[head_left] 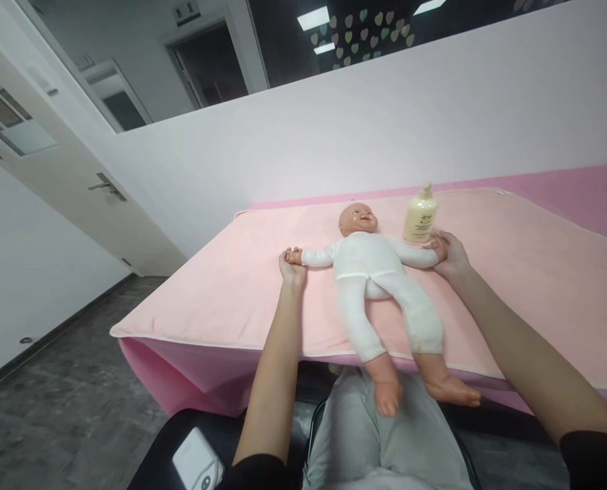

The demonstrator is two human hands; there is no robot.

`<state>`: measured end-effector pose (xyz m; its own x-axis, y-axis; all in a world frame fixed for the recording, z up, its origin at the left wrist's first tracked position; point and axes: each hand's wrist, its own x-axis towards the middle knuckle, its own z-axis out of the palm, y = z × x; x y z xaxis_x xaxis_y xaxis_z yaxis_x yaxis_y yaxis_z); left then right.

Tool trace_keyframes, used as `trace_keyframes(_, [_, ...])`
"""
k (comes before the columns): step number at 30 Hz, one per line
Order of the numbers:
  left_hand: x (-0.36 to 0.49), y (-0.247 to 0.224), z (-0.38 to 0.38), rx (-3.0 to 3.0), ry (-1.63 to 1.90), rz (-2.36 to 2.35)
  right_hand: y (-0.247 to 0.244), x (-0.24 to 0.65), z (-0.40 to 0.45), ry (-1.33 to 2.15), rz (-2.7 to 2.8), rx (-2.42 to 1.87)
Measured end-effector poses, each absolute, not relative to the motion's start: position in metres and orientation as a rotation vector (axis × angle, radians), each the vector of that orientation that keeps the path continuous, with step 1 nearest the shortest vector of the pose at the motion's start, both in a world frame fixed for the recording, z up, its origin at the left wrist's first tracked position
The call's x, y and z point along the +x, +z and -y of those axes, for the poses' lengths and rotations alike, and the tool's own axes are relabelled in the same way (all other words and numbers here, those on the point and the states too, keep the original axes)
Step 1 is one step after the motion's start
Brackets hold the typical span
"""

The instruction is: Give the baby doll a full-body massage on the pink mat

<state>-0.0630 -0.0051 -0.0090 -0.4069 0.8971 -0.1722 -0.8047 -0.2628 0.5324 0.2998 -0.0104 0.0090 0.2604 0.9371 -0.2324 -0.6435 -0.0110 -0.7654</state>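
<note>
"What's in front of you, biggest first?"

"A tabletop under a pale pink cloth (206, 292), with a doll (362, 255) face up on it, head away from me, its feet over my lap."

"And your hands?"

"One at each side of the doll. My left hand (292, 269) has its fingers closed on the doll's hand there; my right hand (454, 257) has its fingers around the other. I'd call this step holding both arms spread."

"What would moving them need?"

"A light grip, I judge, with both arms guided evenly so the body doesn't twist."

"Anything in the way?"

"The pump bottle (420, 218) stands upright just beyond the doll's arm on my right, near my fingers. Lifting or swinging that arm could knock it. The phone (199, 459) lies well apart from the doll, towards me and to the left, on a black seat (165, 442)."
</note>
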Motion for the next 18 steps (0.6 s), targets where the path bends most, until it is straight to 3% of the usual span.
trace_keyframes(18, [-0.0657,-0.0146,0.0034,0.108,1.912,-0.559,0.0039,0.3051,0.0061,1.365,0.298,-0.821])
